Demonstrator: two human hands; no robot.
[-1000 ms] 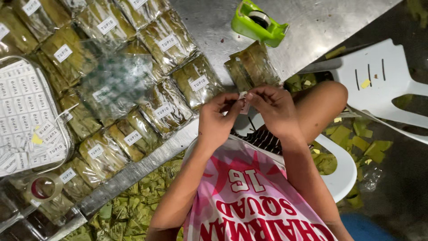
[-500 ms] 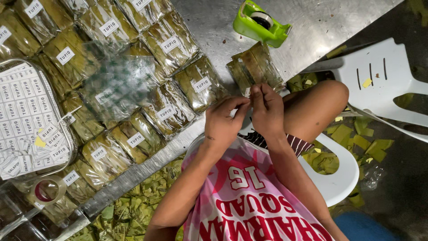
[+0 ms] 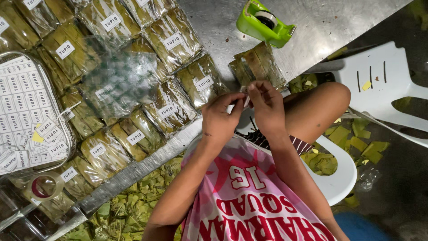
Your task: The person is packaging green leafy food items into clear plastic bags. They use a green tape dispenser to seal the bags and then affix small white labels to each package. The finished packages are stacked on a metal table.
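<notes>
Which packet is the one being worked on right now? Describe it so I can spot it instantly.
Start at the green tape dispenser on the metal table. Just below it, at the table's edge above both hands, lies a leaf-wrapped packet. Unlike the labelled packets in rows to its left, it sits alone and shows no white label.

A small white sticker (image 3: 244,99) is pinched between the fingertips of both hands, above the near edge of the desk. Just beyond it lies a clear-wrapped bundle of green leaf parcels (image 3: 258,66), unlabelled, tilted on the steel.
</notes>
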